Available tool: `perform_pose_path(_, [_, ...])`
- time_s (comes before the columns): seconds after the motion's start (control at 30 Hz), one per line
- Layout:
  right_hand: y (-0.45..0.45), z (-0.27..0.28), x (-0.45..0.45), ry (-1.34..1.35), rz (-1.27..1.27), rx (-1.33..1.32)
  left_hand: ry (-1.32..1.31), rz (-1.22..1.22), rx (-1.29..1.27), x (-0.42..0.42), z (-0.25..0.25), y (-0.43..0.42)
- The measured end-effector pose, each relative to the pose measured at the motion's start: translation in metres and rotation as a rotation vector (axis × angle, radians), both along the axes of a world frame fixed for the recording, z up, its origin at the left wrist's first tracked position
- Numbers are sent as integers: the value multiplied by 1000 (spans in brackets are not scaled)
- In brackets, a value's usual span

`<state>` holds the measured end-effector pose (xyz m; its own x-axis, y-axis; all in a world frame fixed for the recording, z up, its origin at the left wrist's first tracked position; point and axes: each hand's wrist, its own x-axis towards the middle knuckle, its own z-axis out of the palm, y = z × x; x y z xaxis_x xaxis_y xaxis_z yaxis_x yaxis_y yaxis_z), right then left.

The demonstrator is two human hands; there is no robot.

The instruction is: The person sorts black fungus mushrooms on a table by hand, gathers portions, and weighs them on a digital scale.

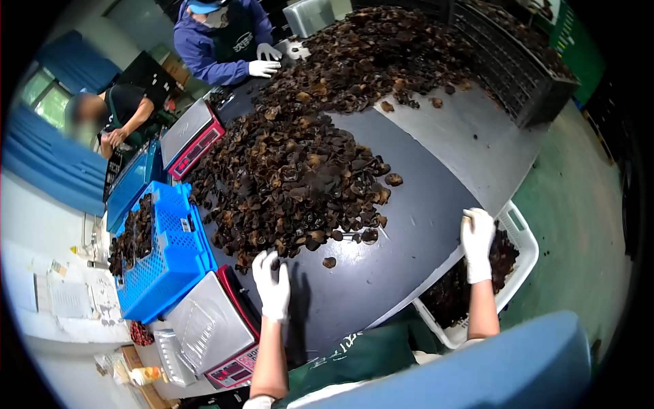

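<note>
Our left hand (274,290), open with fingers parted, is beside the near edge of the dark fungus pile (293,180) on the worktop (415,204); our right hand (478,244) is by the white basket (528,253), its grip unclear to us

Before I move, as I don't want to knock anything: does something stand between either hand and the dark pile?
Nothing visible does. The left hand is at the near edge of the dark pile; from the right hand, black tabletop stretches to it.
</note>
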<state>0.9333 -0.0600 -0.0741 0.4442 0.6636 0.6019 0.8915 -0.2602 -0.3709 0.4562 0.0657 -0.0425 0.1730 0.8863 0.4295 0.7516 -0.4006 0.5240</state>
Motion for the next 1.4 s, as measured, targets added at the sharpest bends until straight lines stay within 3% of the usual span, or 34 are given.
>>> perform_pose_path(0.1, [90,10,-53,176,362,37,-55,-13,111,40,10,66])
perform_pose_path(0.2, [175,-20,-103,256,531,100,-4,-22,141,74,13,116])
perform_pose_path(0.27, [204,-25,-142,78,326,-31,221,18,180,93,12,120])
perform_pose_path(0.3, [212,-33,-158,104,353,-106,291,16,108,96,9,114])
perform_pose_path(0.4, [195,-25,-184,201,560,-138,315,-131,134,91,-4,82])
perform_pose_path(0.53, [135,-15,-183,-61,876,-276,267,-194,83,66,-30,25])
perform_pose_path(0.67, [108,-9,-175,53,1072,-164,152,-294,114,49,-44,-11])
perform_pose_path(0.73, [124,-6,-164,226,945,-174,45,-176,83,41,-47,-13])
perform_pose_path(0.8, [137,8,-170,186,650,-145,67,25,109,57,-43,-5])
perform_pose_path(0.87, [145,4,-183,27,531,-236,210,29,-8,68,-32,-2])
perform_pose_path(0.9, [142,-3,-189,40,603,-347,293,-1,-92,68,-39,-4])
perform_pose_path(0.93, [135,-10,-199,36,665,-295,313,-51,-80,66,-41,-8])
perform_pose_path(1.2, [45,10,-213,7,1234,-420,168,-170,-117,2,-52,-92])
perform_pose_path(1.27, [45,11,-201,87,1183,-339,78,-115,-62,-10,-52,-107])
perform_pose_path(1.4, [46,13,-175,116,813,-520,159,274,-233,-15,-51,-116])
